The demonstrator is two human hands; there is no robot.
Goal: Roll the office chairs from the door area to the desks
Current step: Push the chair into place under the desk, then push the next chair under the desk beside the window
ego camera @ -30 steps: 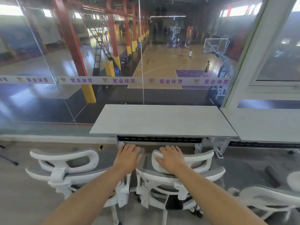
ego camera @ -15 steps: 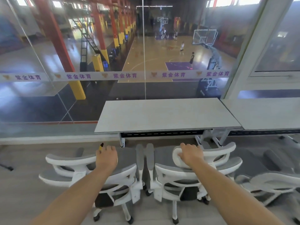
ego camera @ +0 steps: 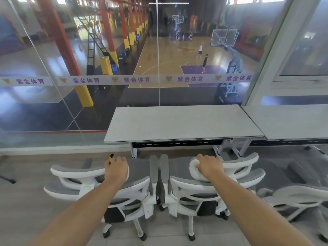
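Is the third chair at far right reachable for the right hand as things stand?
Probably yes. The right hand grips the headrest of the middle chair, so it must let go first. The third chair stands close beside that forearm, with nothing standing between.

A tall glass wall (ego camera: 53, 112) with a purple-lettered white strip (ego camera: 136, 79) fills the upper frame; pale grey floor (ego camera: 23, 201) lies lower left.

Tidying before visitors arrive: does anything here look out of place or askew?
Only a small yellow-and-black object lies loose on the floor just beyond the left hand, near the desk leg; it is too small to identify. The left chair and right chair stand upright, side by side.
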